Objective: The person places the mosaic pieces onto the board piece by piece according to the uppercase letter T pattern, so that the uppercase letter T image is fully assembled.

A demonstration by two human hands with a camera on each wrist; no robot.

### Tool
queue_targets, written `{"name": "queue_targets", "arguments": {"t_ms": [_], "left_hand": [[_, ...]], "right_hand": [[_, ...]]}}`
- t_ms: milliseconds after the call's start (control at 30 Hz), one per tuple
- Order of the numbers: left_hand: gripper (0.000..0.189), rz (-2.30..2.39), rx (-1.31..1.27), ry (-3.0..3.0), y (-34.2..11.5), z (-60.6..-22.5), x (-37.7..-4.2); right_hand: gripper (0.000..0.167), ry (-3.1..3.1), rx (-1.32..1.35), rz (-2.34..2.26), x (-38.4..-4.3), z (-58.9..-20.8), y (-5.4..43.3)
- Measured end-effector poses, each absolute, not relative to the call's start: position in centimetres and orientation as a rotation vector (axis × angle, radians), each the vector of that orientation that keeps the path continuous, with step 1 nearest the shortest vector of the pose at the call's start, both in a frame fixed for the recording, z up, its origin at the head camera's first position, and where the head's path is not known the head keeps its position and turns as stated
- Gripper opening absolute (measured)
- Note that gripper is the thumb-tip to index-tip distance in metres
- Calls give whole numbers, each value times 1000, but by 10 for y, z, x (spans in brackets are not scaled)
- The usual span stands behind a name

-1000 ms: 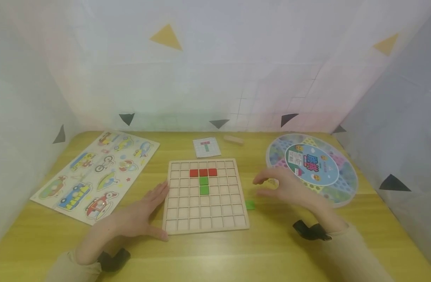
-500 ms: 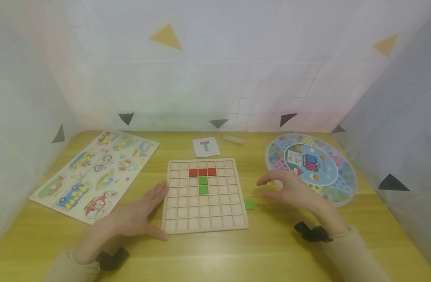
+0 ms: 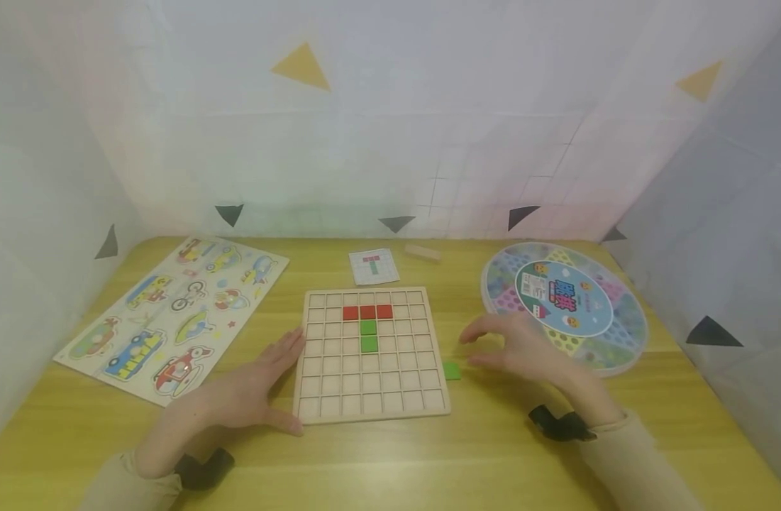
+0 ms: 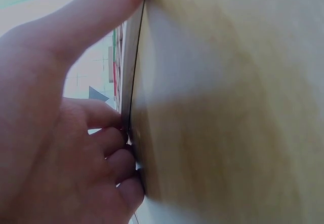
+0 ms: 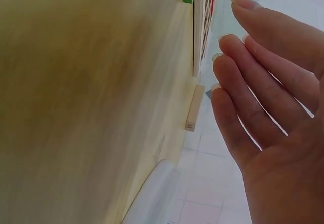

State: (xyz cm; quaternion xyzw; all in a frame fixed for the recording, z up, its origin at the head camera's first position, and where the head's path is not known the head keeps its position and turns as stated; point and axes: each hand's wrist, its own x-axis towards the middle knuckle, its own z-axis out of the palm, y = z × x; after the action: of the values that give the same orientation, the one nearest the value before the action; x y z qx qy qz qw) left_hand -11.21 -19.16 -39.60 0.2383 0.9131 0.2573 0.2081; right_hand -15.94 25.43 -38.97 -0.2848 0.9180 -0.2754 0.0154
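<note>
A wooden grid board (image 3: 333, 384) lies on the table, with three red square tiles (image 3: 367, 312) in a row and two green tiles (image 3: 369, 344) in a column below the middle one. My left hand (image 3: 246, 394) rests at the board's left edge, fingers and thumb spread along it; the left wrist view shows the fingertips right at that edge. To the right of the board, my right hand (image 3: 521, 348) is held over the table, thumb and fingers apart with nothing between them. A loose green tile (image 3: 452, 371) lies beside the board's right edge, just left of the right fingertips.
Behind the board lie a pattern card (image 3: 374, 267) with a red and green T and a small wooden block (image 3: 423, 253). A vehicle picture puzzle (image 3: 173, 312) is at the left, a round game box (image 3: 565, 298) at the right. White sheeting (image 3: 390, 142) surrounds the table.
My right hand shifts slightly right, then comes back left and lower toward the loose green tile. The left hand and the board stay almost still.
</note>
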Motion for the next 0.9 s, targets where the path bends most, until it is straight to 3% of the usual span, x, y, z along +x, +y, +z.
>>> {"name": "queue_targets", "arguments": {"t_ms": [900], "left_hand": [[131,707,654,2544,-191,-394,-112]], "right_hand": [[32,2675,-1006,-848,-161,-405,244]]}}
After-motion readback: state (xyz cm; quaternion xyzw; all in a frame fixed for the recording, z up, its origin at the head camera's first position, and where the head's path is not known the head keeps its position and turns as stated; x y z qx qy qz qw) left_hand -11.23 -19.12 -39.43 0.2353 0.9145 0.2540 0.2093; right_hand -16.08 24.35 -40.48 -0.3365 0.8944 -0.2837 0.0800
